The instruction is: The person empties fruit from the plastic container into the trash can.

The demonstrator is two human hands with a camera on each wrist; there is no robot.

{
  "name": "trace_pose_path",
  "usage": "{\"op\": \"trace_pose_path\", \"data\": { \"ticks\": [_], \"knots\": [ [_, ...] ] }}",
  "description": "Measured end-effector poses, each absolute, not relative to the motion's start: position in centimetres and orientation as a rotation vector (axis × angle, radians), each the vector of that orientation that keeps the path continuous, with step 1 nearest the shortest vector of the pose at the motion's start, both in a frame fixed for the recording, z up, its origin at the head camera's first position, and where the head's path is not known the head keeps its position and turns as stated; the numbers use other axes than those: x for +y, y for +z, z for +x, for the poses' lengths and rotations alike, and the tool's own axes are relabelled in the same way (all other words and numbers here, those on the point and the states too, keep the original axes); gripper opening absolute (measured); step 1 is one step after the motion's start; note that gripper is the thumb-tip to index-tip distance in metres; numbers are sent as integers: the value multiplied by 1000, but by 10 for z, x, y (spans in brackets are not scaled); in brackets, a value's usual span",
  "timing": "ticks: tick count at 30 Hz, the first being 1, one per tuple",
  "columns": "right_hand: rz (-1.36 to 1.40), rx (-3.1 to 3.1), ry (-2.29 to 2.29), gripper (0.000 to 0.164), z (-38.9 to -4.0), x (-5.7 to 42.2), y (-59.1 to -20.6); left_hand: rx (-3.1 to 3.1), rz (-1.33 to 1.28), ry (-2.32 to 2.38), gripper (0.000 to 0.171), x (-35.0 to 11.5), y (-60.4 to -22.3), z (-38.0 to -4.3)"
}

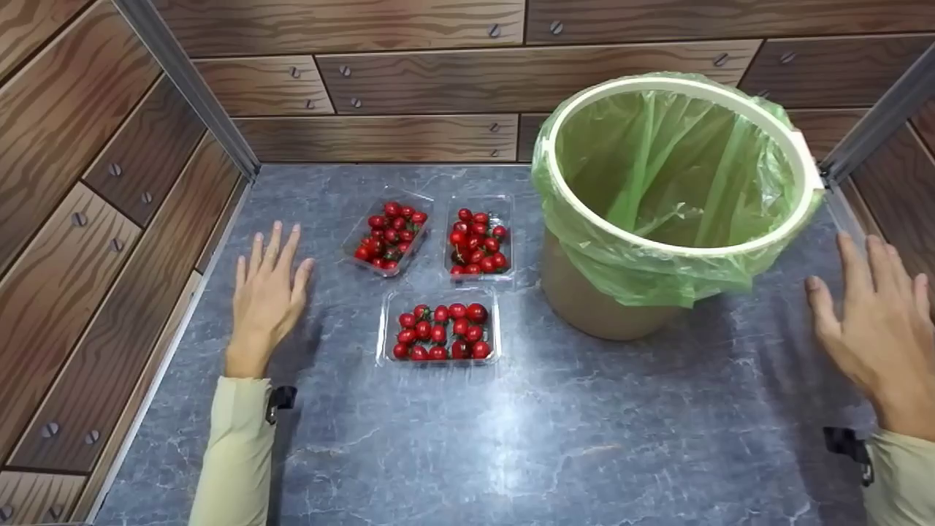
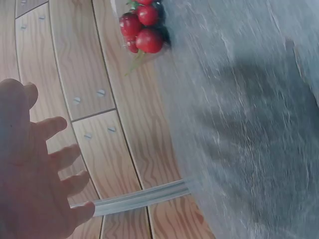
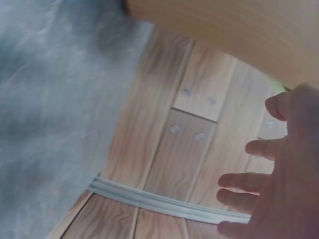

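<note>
My left hand (image 1: 266, 296) hovers over the left side of the table with its fingers spread, holding nothing. To its right are three clear plastic boxes of cherry tomatoes: a slanted box (image 1: 388, 235) at the back left, an upright-set box (image 1: 478, 241) beside it, and a wider front box (image 1: 440, 332) with the tomatoes in loose rows. My right hand (image 1: 876, 321), fingers extended and apart, is at the right edge, beside a brown bin (image 1: 613, 307) lined with a green plastic bag (image 1: 650, 285). A white ring (image 1: 803, 157) holds the bag around the bin's mouth.
The grey marbled table (image 1: 409, 446) is bounded by wood-patterned panels (image 1: 424, 80) at the back and both sides. Metal corner posts (image 1: 197, 88) stand at the back corners. The tall bin takes up the back right of the table.
</note>
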State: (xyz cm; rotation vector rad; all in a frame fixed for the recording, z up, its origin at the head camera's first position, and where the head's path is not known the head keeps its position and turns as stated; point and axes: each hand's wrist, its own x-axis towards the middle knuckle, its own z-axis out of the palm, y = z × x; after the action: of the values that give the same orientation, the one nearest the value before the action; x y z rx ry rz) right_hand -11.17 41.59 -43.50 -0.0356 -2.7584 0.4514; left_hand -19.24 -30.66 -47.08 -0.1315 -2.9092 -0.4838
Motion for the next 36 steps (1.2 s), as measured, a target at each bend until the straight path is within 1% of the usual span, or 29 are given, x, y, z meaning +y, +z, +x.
{"op": "trace_pose_path", "data": {
  "ticks": [5,9,16,21,26,30,36],
  "knots": [
    [-32,-2608,577,61,-105,402,-418,-2865,-143,-599,63,-296,-468,-186],
    [-28,-2425,733,57,-103,389,-408,-2808,-190,-793,61,-286,-470,-181],
    [40,-2267,915,50,-103,362,-399,-2741,-255,-1137,46,-272,-482,-168],
    [14,-2192,1044,44,-102,348,-383,-2776,-405,-1389,41,-264,-486,-167],
    [108,-2161,1182,43,-103,336,-374,-2835,-616,-1763,42,-255,-493,-180],
    [158,-2094,1362,44,-108,326,-375,-2827,-598,-2049,48,-250,-501,-187],
    [157,-2035,1561,42,-115,316,-378,-2731,-559,-2279,52,-247,-510,-196]
  ]
}}
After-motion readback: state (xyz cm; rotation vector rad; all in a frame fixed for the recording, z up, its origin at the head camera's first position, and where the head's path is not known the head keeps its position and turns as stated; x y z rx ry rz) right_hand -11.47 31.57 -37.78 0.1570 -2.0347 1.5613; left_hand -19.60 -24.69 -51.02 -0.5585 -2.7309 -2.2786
